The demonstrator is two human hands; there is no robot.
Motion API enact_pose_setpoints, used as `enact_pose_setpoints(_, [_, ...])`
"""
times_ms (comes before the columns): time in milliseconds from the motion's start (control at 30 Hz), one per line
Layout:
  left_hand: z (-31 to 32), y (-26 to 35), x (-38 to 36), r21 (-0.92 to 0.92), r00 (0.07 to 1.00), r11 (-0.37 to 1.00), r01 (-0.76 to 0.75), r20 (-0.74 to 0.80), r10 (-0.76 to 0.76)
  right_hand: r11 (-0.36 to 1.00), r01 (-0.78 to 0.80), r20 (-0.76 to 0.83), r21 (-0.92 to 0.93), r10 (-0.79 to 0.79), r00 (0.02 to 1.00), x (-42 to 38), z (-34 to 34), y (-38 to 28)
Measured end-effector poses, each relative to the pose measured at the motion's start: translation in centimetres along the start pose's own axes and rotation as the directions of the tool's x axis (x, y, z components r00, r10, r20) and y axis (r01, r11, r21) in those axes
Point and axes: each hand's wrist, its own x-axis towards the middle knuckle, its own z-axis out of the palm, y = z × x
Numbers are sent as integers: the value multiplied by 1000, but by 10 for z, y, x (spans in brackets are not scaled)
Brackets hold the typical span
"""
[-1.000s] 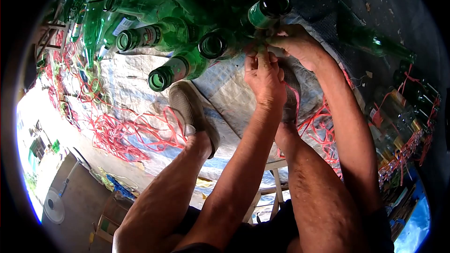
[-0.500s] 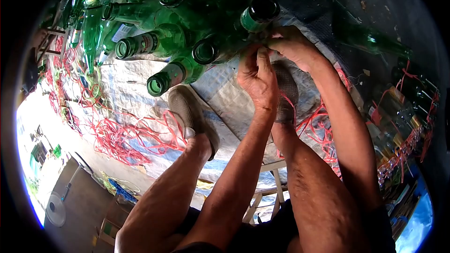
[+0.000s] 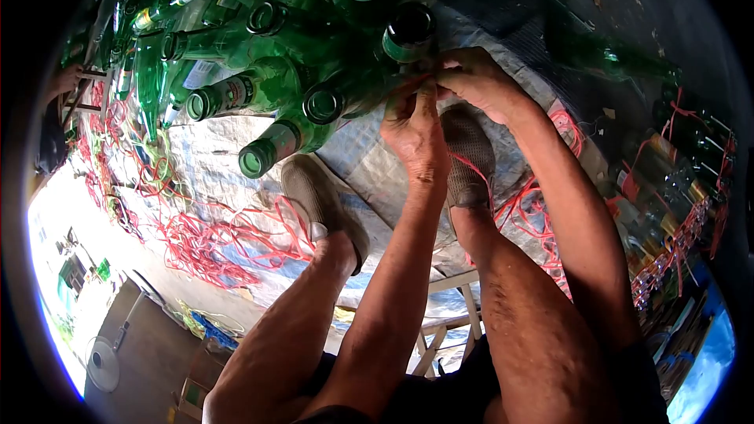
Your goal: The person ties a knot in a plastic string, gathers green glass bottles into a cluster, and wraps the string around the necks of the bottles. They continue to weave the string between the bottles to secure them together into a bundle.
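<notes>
Both hands meet beside a cluster of green glass bottles (image 3: 275, 71), just under a bottle with a dark open mouth (image 3: 409, 31). Fingers of my left hand (image 3: 416, 129) are pinched on a thin red plastic string (image 3: 416, 81). Close against it, my right hand (image 3: 481, 82) has its fingers bent together at the same string; the fingertips are partly hidden. A loose length of the string (image 3: 473, 166) hangs below my left hand, over the right shoe (image 3: 469, 149). Several bottle necks point towards me, some with labels.
Tangled pink-red string (image 3: 200, 247) lies on a pale tarp (image 3: 361, 149) at left. More bottles bound with string (image 3: 667, 188) stand at right. A green bottle (image 3: 620, 59) lies on dark sheeting. The left shoe (image 3: 314, 192) is on the tarp. Another person's hand (image 3: 67, 78) shows at far left.
The view has shifted slightly, so bottles and hands sit a little further left. Red string now shows more clearly between my hands, which stay close together.
</notes>
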Motion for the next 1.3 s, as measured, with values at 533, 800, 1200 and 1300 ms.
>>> enact_pose_setpoints(533, [3, 21, -1, -135, 915, 916, 379, -92, -392, 998, 53, -15, -45, -54, 998, -7, -1, -1])
enact_pose_setpoints(800, [0, 25, 10, -98, 881, 883, 458, -79, -466, 980, 72, -42, -187, -81, 996, -6, 0, -3])
enact_pose_setpoints(1200, [0, -5, 18, 78, 988, 989, 122, -104, -113, 680, 281, -58, -677, -430, 901, -10, 11, -10])
enact_pose_setpoints(1300, [5, -9, 18, 104, 992, 995, 2, -124, 11, 630, 254, -101, -734, -472, 876, -6, 11, -1])
